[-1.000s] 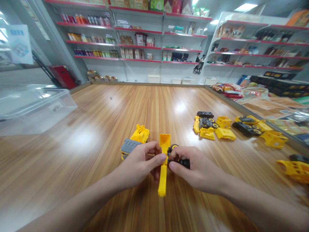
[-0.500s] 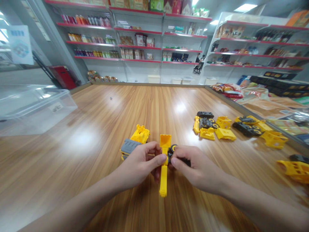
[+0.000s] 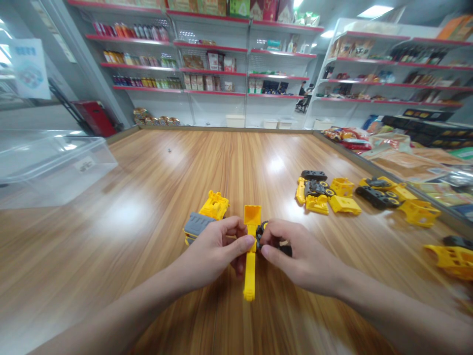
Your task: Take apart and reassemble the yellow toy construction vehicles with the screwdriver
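My left hand [image 3: 225,246] pinches a yellow toy excavator arm [image 3: 250,276] between thumb and fingers. The arm stands lengthwise, its bucket [image 3: 253,215] at the far end and its free end towards me. Close against its right side, my right hand [image 3: 291,246] is closed, thumb tip near the fingertips; what they hold is hidden. A black wheeled toy part [image 3: 264,227] shows partly behind the right fingers. Left of the arm lie a grey toy dump bed [image 3: 199,224] and a yellow toy truck body [image 3: 215,204], partly covered by my left hand.
Yellow and black toy vehicle parts [image 3: 317,203] lie at the right, with more toy parts [image 3: 384,195] beyond them and a yellow piece [image 3: 451,259] near the right edge. A clear plastic bin [image 3: 55,172] stands at the left. Packaged goods [image 3: 399,148] border the wooden table [image 3: 229,158].
The fingers of my right hand have shifted slightly beside the toy arm. My left hand keeps its hold, and the other parts lie as before.
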The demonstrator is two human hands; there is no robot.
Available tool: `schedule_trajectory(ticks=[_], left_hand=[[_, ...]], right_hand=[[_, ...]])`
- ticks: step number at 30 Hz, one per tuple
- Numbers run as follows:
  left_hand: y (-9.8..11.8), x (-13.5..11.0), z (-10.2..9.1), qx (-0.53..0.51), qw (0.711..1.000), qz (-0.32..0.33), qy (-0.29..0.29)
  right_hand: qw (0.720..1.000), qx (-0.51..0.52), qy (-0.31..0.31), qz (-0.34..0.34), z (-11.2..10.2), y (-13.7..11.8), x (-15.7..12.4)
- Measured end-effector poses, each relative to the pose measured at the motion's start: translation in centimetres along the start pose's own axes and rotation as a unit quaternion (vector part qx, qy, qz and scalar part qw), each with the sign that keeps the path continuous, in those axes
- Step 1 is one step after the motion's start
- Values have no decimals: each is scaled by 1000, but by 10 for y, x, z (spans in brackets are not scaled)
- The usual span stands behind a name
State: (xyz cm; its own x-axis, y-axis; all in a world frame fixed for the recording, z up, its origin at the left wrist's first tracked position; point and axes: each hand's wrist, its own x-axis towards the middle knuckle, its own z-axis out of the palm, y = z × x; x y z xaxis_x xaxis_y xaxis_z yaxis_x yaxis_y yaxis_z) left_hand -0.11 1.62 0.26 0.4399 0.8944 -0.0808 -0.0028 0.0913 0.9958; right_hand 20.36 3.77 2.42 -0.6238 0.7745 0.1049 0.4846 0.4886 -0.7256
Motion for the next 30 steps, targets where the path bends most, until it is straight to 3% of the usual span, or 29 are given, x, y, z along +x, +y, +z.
schedule_trajectory(ticks=[12, 23, 30], left_hand=[[3, 1, 0, 15, 1000, 0, 20], [5, 0, 4, 42, 998, -3, 49], [4, 0, 3, 42, 998, -4, 47]], right_hand=[[1000, -11, 6, 14, -1, 7, 0], [992, -80, 65, 72, -3, 21, 8], [989, -101, 80, 66, -2, 27, 8]])
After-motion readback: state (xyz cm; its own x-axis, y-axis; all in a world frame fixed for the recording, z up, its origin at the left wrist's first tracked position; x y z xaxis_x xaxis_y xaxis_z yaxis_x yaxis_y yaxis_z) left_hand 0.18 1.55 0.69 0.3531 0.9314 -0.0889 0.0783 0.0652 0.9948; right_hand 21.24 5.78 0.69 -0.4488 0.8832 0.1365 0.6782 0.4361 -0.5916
